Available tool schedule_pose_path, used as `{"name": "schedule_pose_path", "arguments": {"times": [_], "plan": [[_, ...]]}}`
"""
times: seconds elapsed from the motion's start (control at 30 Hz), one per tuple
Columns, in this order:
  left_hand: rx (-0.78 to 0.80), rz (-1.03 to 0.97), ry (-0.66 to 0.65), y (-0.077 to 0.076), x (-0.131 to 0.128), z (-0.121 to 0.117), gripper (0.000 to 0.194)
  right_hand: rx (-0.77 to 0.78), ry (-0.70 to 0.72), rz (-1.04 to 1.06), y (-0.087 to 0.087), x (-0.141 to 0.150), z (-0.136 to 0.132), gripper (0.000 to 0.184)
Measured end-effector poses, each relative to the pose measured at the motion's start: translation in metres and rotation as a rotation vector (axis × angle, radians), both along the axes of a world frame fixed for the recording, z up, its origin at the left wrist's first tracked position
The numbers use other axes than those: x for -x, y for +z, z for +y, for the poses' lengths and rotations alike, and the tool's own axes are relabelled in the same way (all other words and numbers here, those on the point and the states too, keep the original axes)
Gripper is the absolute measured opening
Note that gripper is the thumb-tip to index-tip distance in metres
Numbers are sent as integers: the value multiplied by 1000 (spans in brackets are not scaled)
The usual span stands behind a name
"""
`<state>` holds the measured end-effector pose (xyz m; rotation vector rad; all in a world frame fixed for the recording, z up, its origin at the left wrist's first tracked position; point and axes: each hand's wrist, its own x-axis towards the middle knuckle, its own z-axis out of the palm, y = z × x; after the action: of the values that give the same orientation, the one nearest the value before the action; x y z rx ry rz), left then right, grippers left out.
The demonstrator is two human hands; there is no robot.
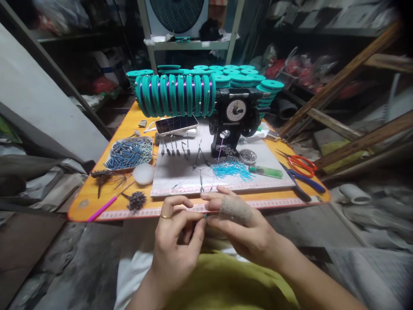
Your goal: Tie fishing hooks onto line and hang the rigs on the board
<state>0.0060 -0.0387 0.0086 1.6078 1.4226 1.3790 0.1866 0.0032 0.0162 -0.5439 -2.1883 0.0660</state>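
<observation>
Both my hands meet just in front of the orange table's near edge. My left hand, with a ring on one finger, pinches something tiny at its fingertips. My right hand, its index finger wrapped in a beige bandage, pinches the same spot from the right. A thin thread runs from the pinch up to the black winding machine. That machine carries a row of teal spools on its shaft. What sits between the fingertips is too small to name.
A white mat holds hanging hooks, a pile of blue tubes, a small tin and a green lighter. A tray of blue tubes, a phone, red scissors, blue pliers and a pink stick lie around. Teal spools are stacked behind.
</observation>
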Motion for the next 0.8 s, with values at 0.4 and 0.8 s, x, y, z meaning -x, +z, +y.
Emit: {"name": "schedule_pose_path", "arguments": {"times": [0.4,0.8], "plan": [[-453,426,-43,-13,6,9,32,236,-50,-231,37,13,32,22],[545,-982,-84,-10,-32,-4,28,425,-230,49,17,-8,-11,17]]}}
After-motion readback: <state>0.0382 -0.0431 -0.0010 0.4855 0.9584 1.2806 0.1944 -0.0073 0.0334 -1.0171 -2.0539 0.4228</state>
